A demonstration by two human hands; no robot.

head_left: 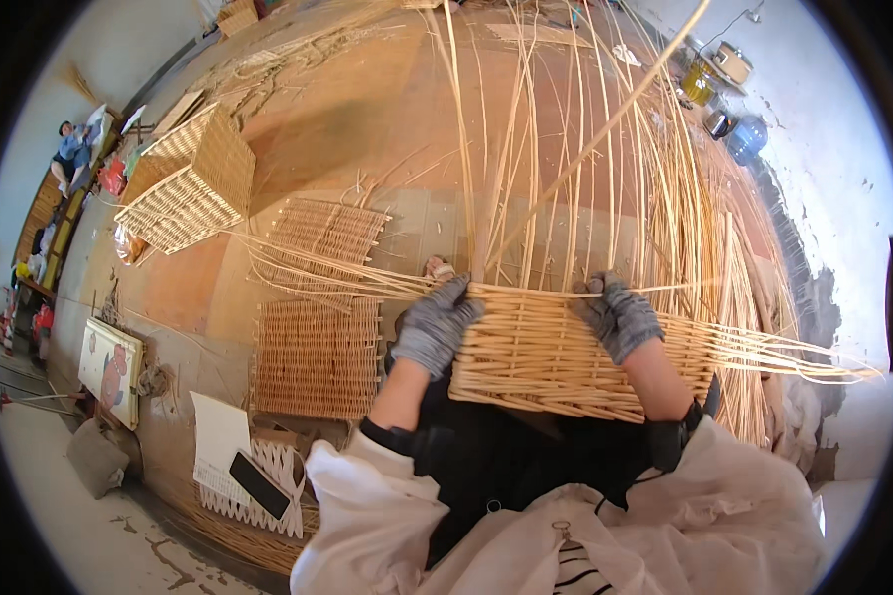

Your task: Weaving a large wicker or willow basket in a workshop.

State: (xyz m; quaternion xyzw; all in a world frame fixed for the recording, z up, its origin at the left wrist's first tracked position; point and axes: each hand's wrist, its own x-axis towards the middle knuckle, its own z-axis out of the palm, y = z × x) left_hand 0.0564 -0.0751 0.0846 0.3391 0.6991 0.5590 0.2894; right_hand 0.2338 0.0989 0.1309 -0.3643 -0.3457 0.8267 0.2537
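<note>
On my lap rests a woven wicker panel, its long uprights fanning away from the far edge. My left hand, in a grey glove, is closed round the panel's far left corner. Loose wicker ends stick out leftward beside that hand. At the far edge, right of the middle, my gloved right hand is closed with its fingertips pressed on a thin wicker strand that lies along the edge. The fingers partly hide where strand and panel meet. More loose ends stick out from the panel's right side.
Two finished woven panels lie to my left, with a wicker box beyond. Nearer are a phone and a white paper. Bundled wicker rods lie at the right, near a blue water jug. A person sits far left.
</note>
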